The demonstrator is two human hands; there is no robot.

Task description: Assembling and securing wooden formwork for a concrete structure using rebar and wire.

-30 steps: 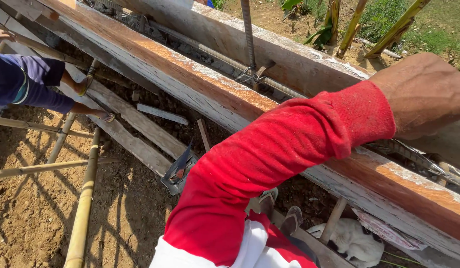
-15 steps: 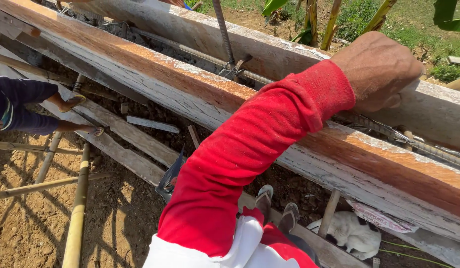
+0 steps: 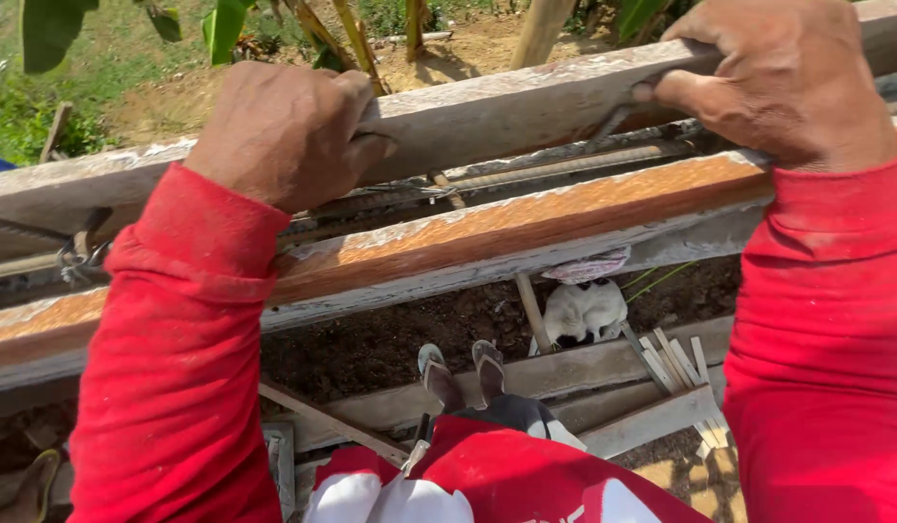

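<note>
Outdoors, above bare soil, both hands clench the far weathered plank's top edge: left hand (image 3: 286, 134), right hand (image 3: 784, 79). The far plank (image 3: 511, 105) runs beside a rust-stained near plank (image 3: 497, 228), rebar (image 3: 565, 174) between them.
</note>
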